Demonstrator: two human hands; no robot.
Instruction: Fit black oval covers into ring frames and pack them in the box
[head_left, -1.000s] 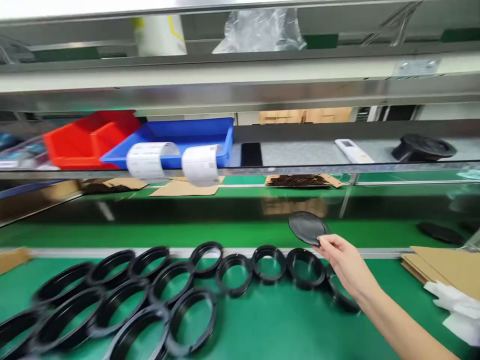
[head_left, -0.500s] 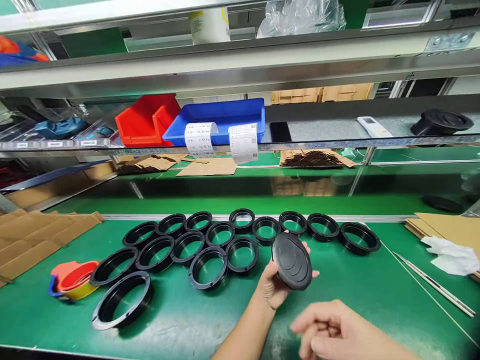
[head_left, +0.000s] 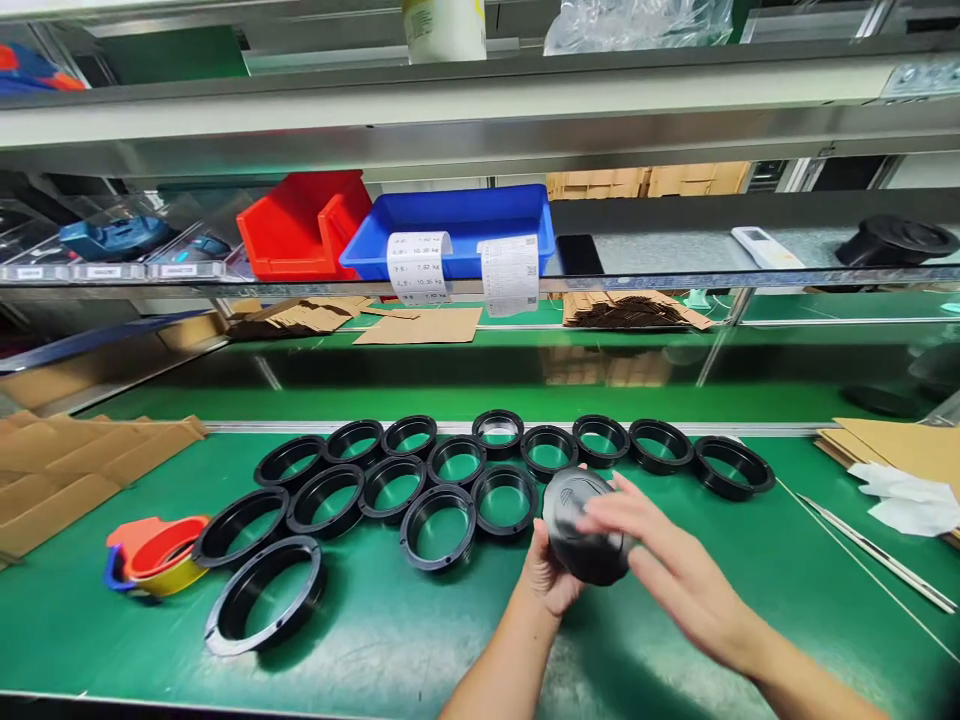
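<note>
A black round cap (head_left: 581, 525) is gripped from below by the left hand (head_left: 551, 580), fingers closed on its edge, above the bench (head_left: 420, 640) near the front edge. It is touched by the open right hand (head_left: 667, 570). Black rings (head_left: 439, 520) are laid out just behind.

Two bare forearms enter from the lower edge of the view. Left hand (head_left: 551, 580): no glove, ring, watch or strap visible; forearm uncovered down to the frame edge, no sleeve in sight. Right hand (head_left: 664, 565): likewise bare, no glove or jewellery seen; fingers blurred, so nails and fine detail cannot be made out. Right forearm uncovered to the frame edge, no cuff showing. No markings or tape seen on either arm.
</note>
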